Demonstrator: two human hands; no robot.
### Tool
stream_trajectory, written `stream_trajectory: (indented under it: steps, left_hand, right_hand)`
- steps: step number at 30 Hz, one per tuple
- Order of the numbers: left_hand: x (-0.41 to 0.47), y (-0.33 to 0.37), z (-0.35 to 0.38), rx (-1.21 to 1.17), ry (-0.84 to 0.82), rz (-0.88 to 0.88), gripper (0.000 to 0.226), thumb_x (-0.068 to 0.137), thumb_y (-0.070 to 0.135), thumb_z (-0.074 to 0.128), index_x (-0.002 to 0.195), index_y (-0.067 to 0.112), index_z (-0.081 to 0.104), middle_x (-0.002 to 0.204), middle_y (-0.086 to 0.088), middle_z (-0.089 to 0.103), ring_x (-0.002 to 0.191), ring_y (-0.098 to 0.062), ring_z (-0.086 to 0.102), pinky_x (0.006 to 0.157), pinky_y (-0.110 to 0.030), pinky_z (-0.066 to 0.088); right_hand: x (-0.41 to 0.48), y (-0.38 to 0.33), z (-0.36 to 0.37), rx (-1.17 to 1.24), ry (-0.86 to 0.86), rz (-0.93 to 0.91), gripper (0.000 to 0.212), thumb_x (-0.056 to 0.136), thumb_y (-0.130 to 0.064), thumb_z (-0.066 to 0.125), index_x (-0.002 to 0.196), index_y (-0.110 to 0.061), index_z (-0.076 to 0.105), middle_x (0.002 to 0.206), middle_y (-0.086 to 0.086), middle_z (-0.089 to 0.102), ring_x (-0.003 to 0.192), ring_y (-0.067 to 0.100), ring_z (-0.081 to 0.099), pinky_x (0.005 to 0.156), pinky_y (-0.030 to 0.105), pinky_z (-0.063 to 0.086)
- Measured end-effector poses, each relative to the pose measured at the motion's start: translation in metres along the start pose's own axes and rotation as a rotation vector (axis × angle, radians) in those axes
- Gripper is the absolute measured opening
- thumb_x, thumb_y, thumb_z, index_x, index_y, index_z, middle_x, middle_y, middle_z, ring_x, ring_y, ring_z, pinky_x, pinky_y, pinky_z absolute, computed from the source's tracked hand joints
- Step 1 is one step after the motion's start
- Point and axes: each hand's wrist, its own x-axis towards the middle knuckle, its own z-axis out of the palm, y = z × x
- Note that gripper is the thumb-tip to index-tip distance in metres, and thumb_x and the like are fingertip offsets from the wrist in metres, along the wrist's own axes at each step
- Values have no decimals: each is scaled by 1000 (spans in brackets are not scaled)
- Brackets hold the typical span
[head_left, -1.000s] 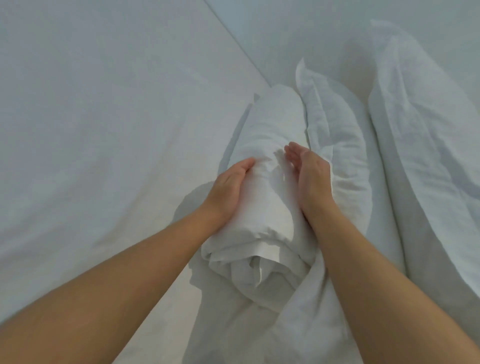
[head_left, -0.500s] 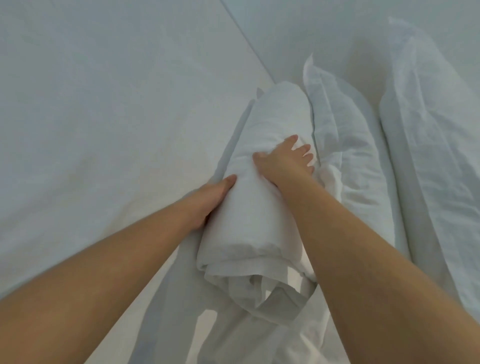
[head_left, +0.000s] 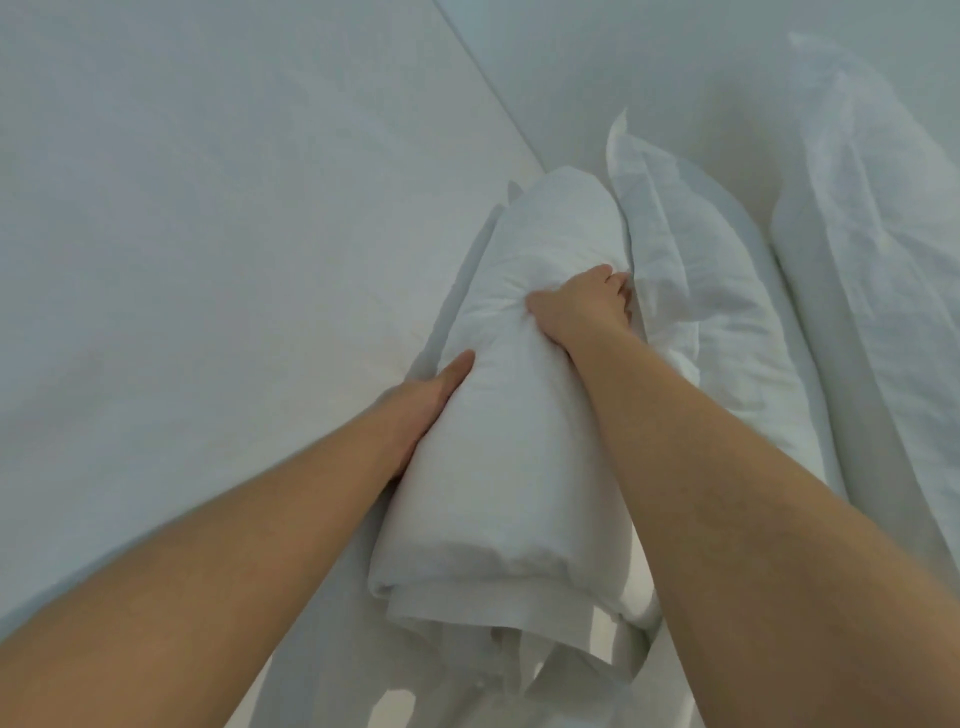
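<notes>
Our rolled white duvet (head_left: 519, 426) lies lengthwise on the bed sheet (head_left: 208, 260), its right side touching the nearer pillow (head_left: 711, 332). A second pillow (head_left: 878, 249) lies further right. Our left hand (head_left: 421, 402) presses flat against the roll's left flank, thumb straight and fingers tucked out of sight beneath the cloth. Our right hand (head_left: 582, 304) grips the roll's upper right side, thumb dug in, fingers curled down between roll and pillow. Half a second ago that hand lay spread on top, and the left sat shallower.
</notes>
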Motion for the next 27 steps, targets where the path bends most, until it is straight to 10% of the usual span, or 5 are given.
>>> stream_trajectory:
  steps: [11, 14, 17, 22, 27]
  left_hand:
    - [31, 11, 7, 334, 132, 182, 47, 95, 43, 51, 135, 18, 53, 117, -7, 60, 93, -19, 56, 75, -27, 41]
    - [31, 15, 10, 286, 136, 235, 40, 101, 32, 46, 135, 9, 51, 131, -10, 57, 119, -22, 52, 92, -23, 38]
    - [26, 18, 13, 123, 105, 213, 23, 98, 32, 53, 115, 17, 58, 91, 3, 61, 85, -7, 60, 58, -8, 41]
    - [30, 30, 15, 147, 97, 270, 39, 97, 30, 56, 132, 12, 54, 98, 6, 57, 79, -7, 56, 51, -5, 39]
    - [24, 38, 25, 364, 97, 478, 42, 102, 20, 39, 143, 8, 42, 143, -5, 47, 136, -25, 39, 110, -31, 31]
  right_hand:
    - [42, -2, 9, -22, 10, -47, 93, 90, -43, 54, 152, 3, 3, 160, 21, 6, 148, 32, 9, 121, 41, 12]
    - [44, -3, 10, -34, -2, -57, 104, 86, -56, 56, 153, 1, 1, 160, 20, 4, 149, 31, 6, 121, 41, 10]
    - [48, -4, 10, -36, -11, -57, 101, 87, -52, 57, 153, 2, 2, 160, 21, 6, 148, 32, 9, 121, 42, 14]
    - [54, -6, 5, -56, -28, -64, 92, 90, -45, 52, 152, 1, 2, 159, 21, 8, 147, 33, 13, 120, 41, 16]
    - [49, 1, 0, -289, 28, -385, 75, 96, -45, 40, 156, -14, 5, 164, 9, -5, 150, 30, -5, 120, 51, 6]
